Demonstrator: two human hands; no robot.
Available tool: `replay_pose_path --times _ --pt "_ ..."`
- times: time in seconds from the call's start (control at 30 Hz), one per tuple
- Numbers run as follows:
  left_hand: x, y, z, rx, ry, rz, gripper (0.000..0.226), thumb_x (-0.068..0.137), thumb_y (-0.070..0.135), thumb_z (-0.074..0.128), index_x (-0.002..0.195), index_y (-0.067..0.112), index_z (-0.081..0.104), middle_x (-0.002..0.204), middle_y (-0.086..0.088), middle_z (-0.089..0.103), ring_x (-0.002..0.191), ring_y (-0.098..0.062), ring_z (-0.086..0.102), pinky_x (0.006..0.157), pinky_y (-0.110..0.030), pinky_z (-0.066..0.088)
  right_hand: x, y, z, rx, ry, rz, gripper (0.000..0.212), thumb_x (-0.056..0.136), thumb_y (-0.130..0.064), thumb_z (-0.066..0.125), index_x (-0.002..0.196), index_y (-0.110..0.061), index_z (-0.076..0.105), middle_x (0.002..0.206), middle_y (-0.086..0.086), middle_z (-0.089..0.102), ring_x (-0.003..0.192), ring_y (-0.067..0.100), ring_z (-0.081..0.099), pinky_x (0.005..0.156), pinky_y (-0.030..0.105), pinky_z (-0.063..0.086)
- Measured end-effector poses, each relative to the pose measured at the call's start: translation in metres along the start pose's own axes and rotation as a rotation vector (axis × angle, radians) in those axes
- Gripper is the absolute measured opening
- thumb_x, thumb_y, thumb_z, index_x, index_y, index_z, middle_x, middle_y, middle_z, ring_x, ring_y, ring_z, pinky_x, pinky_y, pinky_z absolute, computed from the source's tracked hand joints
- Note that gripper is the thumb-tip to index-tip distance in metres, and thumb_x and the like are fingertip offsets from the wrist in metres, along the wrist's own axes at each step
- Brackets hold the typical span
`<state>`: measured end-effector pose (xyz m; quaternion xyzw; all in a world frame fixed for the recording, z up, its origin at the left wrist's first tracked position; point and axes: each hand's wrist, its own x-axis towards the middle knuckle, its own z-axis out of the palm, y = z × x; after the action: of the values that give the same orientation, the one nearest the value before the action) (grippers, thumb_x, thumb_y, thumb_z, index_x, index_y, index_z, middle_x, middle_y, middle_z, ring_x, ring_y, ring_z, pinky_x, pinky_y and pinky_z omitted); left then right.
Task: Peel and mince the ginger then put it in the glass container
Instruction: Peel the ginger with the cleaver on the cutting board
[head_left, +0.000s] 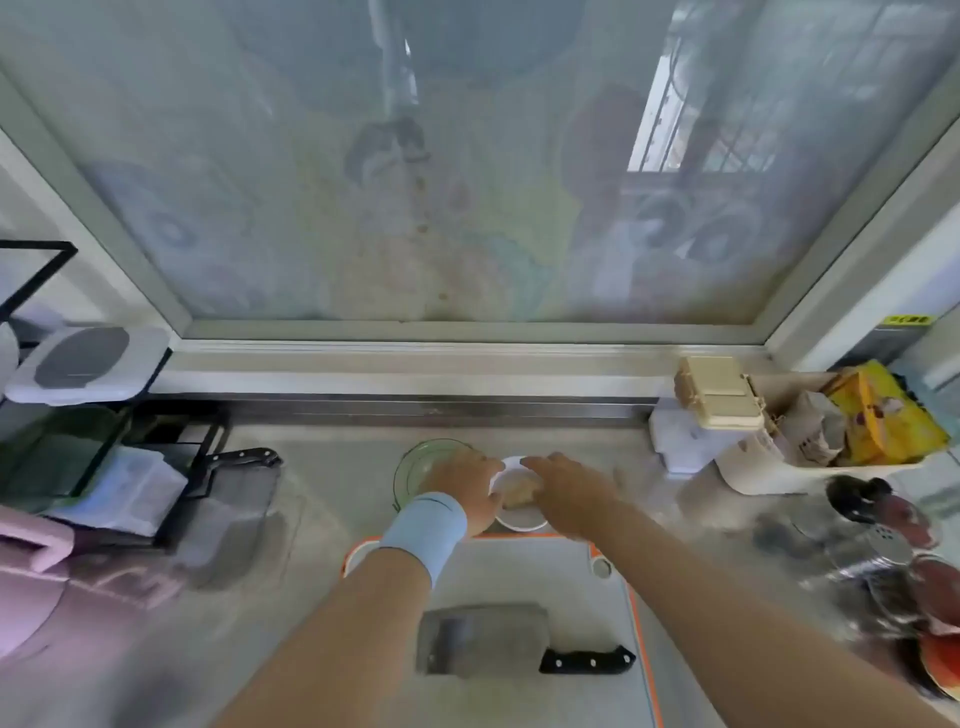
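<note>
Ginger (519, 497) is seen in a white bowl (521, 524) between left hand (467, 491) and right hand (571, 493). Whether the fingers (543, 464) grip anything cannot be told.

Cleaver (483, 642): dull grey metal blade, black glossy handle. Cutting board (519, 577): smooth white plastic, orange rim. Glass container (415, 467): clear, greenish. Wristband (423, 530): pale blue cloth, matt. Worktop (332, 493): grey, smooth, slight sheen.
</note>
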<state>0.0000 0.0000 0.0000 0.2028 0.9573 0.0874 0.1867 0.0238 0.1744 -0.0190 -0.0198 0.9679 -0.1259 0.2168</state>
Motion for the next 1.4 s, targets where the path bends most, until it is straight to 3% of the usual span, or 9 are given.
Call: replay_pose_path --times 0.2,0.5,0.67,0.87,0.97,1.13,1.27,1.33,1.4 --pt "0.035 0.002 0.046 0.242 -0.058 0.078 0.04 0.096 0.031 0.044 0.135 0.021 0.051 0.137 0.0 0.049 0.132 -0.023 0.036 0.108 -0.037 0.03 0.037 0.013 0.028 -0.097 -0.039 -0.039 0.049 0.095 -0.027 0.052 0.142 -0.037 0.04 0.137 -0.002 0.048 0.12 0.026 0.053 0.096 0.039 0.046" --pt "0.041 -0.006 0.067 0.151 0.107 0.11 0.038 0.096 0.028 0.048 0.134 0.023 0.045 0.137 0.002 0.046 0.13 -0.022 0.032 0.11 -0.035 0.027 0.058 0.016 0.046 -0.358 0.061 -0.092 0.036 0.095 -0.038 0.053 0.127 -0.022 0.056 0.124 0.005 0.054 0.109 0.027 0.059 0.084 0.036 0.045" --pt "0.027 -0.011 0.06 -0.081 0.193 0.034 0.043 0.098 0.029 0.049 0.141 0.027 0.042 0.137 0.007 0.047 0.126 -0.019 0.04 0.106 -0.032 0.033 0.042 0.017 0.035 -0.049 0.084 -0.075 0.034 0.087 -0.025 0.059 0.121 -0.025 0.058 0.115 0.0 0.052 0.101 0.024 0.057 0.082 0.033 0.048" --pt "-0.009 -0.008 0.048 -0.799 0.084 -0.174 0.045 0.089 0.039 0.059 0.133 0.037 0.05 0.118 0.014 0.057 0.103 -0.011 0.06 0.086 -0.027 0.05 0.002 -0.011 0.026 0.393 0.102 -0.072 0.032 0.081 -0.022 0.067 0.113 -0.028 0.067 0.105 -0.009 0.053 0.09 0.016 0.058 0.079 0.022 0.042" --pt "-0.034 -0.017 0.042 -0.796 0.086 -0.239 0.034 0.086 0.04 0.057 0.119 0.033 0.062 0.104 0.011 0.065 0.096 -0.014 0.061 0.085 -0.028 0.048 -0.022 -0.034 0.034 0.476 0.124 -0.069 0.036 0.081 -0.023 0.07 0.117 -0.026 0.068 0.105 -0.005 0.06 0.091 0.014 0.058 0.085 0.023 0.045" --pt "-0.085 -0.05 0.062 -0.689 -0.039 -0.219 0.032 0.079 0.035 0.073 0.11 0.03 0.066 0.1 0.008 0.064 0.094 -0.012 0.06 0.08 -0.018 0.041 -0.058 -0.076 0.076 0.585 0.092 -0.02 0.043 0.075 -0.021 0.077 0.116 -0.018 0.067 0.093 -0.008 0.064 0.081 0.008 0.058 0.072 0.012 0.04" --pt "-0.12 -0.082 0.087 -0.535 -0.112 -0.211 0.037 0.08 0.032 0.071 0.116 0.025 0.066 0.116 0.0 0.054 0.103 -0.017 0.057 0.092 -0.022 0.042 -0.07 -0.108 0.118 0.64 -0.017 0.068 0.038 0.073 -0.025 0.078 0.11 -0.022 0.067 0.088 -0.01 0.065 0.071 0.005 0.06 0.066 0.008 0.045" --pt "-0.133 -0.097 0.098 -0.513 -0.114 -0.23 0.037 0.079 0.033 0.071 0.114 0.027 0.064 0.116 0.004 0.057 0.1 -0.014 0.058 0.091 -0.023 0.044 -0.071 -0.122 0.141 0.675 -0.079 0.082 0.035 0.071 -0.03 0.077 0.104 -0.025 0.064 0.088 -0.01 0.065 0.074 0.008 0.066 0.071 0.022 0.057" --pt "-0.142 -0.11 0.109 -0.451 -0.101 -0.232 0.036 0.076 0.035 0.071 0.11 0.029 0.065 0.111 0.005 0.061 0.101 -0.016 0.06 0.091 -0.028 0.048 -0.07 -0.131 0.157 0.576 -0.092 0.066 0.036 0.072 -0.041 0.073 0.105 -0.031 0.062 0.095 -0.013 0.067 0.088 0.012 0.066 0.082 0.029 0.055"
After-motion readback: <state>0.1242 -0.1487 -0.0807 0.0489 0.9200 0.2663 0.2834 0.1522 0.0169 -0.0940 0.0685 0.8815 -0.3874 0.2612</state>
